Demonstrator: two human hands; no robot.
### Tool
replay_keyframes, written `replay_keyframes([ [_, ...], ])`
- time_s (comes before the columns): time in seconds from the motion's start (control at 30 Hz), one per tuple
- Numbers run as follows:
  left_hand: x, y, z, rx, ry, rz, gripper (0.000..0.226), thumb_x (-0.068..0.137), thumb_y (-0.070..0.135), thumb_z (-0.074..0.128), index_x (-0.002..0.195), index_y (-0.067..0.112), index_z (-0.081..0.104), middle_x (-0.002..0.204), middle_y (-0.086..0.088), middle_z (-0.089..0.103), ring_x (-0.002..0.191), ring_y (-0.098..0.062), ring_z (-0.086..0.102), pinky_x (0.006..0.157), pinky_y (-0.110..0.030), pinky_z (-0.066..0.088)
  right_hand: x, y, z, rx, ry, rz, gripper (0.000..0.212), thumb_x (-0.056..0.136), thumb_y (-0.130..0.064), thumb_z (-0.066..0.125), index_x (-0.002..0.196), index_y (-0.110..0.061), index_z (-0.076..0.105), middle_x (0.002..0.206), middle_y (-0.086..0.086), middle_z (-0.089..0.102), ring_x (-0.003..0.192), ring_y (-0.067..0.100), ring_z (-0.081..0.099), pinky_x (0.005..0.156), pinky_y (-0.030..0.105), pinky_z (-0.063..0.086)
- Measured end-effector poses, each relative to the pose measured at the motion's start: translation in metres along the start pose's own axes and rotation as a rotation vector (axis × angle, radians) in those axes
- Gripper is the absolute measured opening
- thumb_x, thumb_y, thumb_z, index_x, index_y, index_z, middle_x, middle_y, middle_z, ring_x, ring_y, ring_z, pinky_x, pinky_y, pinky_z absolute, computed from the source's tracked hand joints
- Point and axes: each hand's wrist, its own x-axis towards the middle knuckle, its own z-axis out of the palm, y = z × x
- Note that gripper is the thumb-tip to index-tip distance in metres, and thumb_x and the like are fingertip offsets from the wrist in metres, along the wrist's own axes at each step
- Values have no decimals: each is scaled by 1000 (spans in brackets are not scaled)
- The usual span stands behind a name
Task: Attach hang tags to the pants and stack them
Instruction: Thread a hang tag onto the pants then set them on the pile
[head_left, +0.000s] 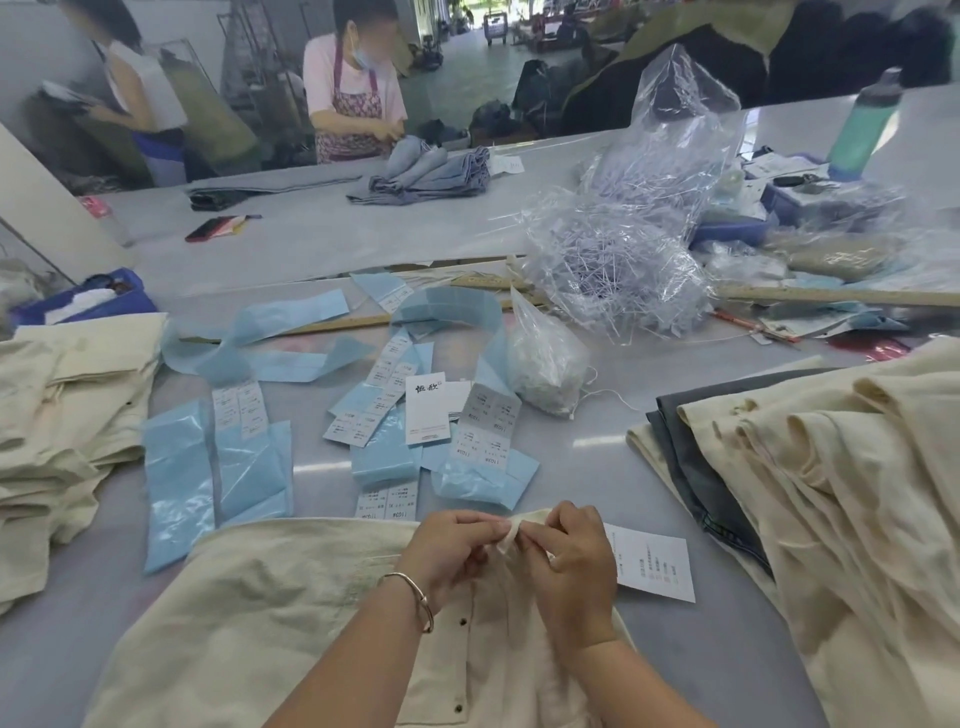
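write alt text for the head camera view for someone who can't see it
Both hands, left hand and right hand, pinch a fold of cream pants lying on a grey table. A white hang tag lies beside the right hand; blue label strips lie beyond, cream pants piles either side.

Ahead of you, a green water bottle (866, 124) stands far right, a red phone (210, 227) lies left, and a person in a patterned apron (353, 111) folds blue jeans (436, 174).

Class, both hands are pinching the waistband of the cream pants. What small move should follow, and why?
Probably reach the right hand to the white hang tag beside it: both it and the left hand pinch the cream pants at the waistband, and the tag lies loose.
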Motion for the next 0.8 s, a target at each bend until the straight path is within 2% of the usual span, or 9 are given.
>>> replay_keyframes([
  [0.13,4,2,8,11,48,-6,4,82,6,70,84,4,68,60,-1,49,43,-8,36,47,-20,29,9,7,-7,5,-76,-164,13,76,-18,70,63,-18,73,66,-1,52,63,20,51,47,27,39],
  [0.2,6,4,13,48,97,54,3,83,5,67,80,6,67,60,-3,51,43,-9,36,43,-18,28,8,12,-11,203,-155,33,14,76,-12,77,75,-25,76,84,-6,60,76,10,55,57,21,43],
  [0.27,8,7,16,88,154,147,13,84,3,64,72,9,65,65,-6,61,43,-6,40,41,-16,30,7,24,-19,344,-169,238,34,77,-2,71,90,-34,74,104,-11,62,85,7,58,62,13,42],
  [0.37,8,12,17,36,146,245,17,88,5,61,72,10,59,84,-8,75,36,-2,37,37,-14,30,14,54,-32,131,-311,338,57,76,-1,61,127,-28,55,133,-7,52,114,14,51,89,27,44],
  [0.47,8,16,21,-10,96,254,11,91,8,58,80,6,57,88,-7,76,35,-6,33,37,-15,29,26,70,-40,-218,-709,336,80,78,-31,66,148,-24,29,142,-7,40,133,16,32,111,32,23],
  [0.57,8,18,32,-30,79,238,8,91,10,58,83,7,59,76,-5,73,40,-8,45,43,-17,35,40,67,-38,-405,-846,233,72,74,-43,66,141,-31,39,123,-12,49,121,13,42,107,33,23],
  [0.67,7,21,39,-57,63,245,11,92,7,59,81,9,59,67,-4,62,45,-9,50,49,-19,39,50,59,-38,-407,-850,198,25,74,-33,64,99,-34,63,96,-11,50,106,14,49,84,30,26],
  [0.73,5,23,39,-59,64,273,12,92,4,59,81,8,59,63,-3,55,45,-8,47,48,-18,39,51,55,-41,-319,-719,132,7,78,-20,60,77,-27,62,83,-10,51,93,17,53,75,31,27],
  [0.8,3,25,36,-24,79,309,11,93,5,59,82,7,59,59,1,52,45,-6,44,48,-17,38,48,57,-45,-173,-403,-20,15,69,-1,59,66,-16,61,70,-6,54,73,23,54,66,32,36],
])
